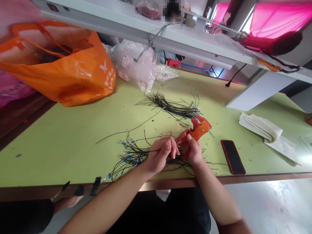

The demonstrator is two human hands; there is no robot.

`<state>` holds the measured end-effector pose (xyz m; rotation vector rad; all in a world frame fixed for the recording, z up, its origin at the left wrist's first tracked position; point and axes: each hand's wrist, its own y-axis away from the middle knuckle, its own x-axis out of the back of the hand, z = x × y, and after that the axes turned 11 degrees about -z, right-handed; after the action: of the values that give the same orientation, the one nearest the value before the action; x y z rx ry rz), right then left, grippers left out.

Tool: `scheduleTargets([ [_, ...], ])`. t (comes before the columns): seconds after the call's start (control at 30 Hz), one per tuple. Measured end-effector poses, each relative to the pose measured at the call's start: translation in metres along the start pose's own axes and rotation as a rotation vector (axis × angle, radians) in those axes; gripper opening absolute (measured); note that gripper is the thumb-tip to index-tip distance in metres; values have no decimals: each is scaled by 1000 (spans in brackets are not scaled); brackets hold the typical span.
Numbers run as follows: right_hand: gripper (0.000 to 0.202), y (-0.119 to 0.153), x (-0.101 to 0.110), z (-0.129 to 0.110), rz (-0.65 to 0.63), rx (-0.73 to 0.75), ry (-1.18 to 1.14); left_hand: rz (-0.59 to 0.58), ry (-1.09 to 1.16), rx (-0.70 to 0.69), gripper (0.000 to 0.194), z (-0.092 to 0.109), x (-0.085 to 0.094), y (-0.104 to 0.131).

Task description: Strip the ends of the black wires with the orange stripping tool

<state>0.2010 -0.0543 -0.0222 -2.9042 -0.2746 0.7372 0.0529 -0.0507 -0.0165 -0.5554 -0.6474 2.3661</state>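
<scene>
My right hand (192,148) is closed round the handles of an orange wire stripper (200,130), its red jaw tilted up toward the far side. Just left of it, my left hand (162,152) is closed, with a thin black wire between thumb and fingers. Beneath both hands lies a pile of black wires (131,156) with blue ends, mostly fanned out to the left. Beyond the stripper, a second bundle of black wires (168,105) rests on the green table (73,139). One wire strays from it to the left.
A phone (233,157) lies right of my hands, with folded white paper (263,128) beyond it. An orange bag (80,71) and clear plastic bags (136,63) stand at the back left. A white shelf (207,45) spans the back, its support (255,89) at right. Small wire scraps dot the table.
</scene>
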Motion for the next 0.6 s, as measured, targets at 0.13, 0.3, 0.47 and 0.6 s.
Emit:
scheduleTargets([
  [0.13, 31, -1, 5, 2, -47, -30, -37, -3, 0, 46, 56, -3, -2, 0],
  [0.3, 26, 0, 13, 0, -128, -3, 12, 60, -25, 124, 52, -9, -7, -6],
  [0.47, 21, 2, 28, -18, -132, 106, 152, 231, -68, 237, 54, -4, -8, -9],
  [0.6, 21, 1, 46, -32, -23, 177, 145, 390, 162, 436, 67, 6, -4, 8],
])
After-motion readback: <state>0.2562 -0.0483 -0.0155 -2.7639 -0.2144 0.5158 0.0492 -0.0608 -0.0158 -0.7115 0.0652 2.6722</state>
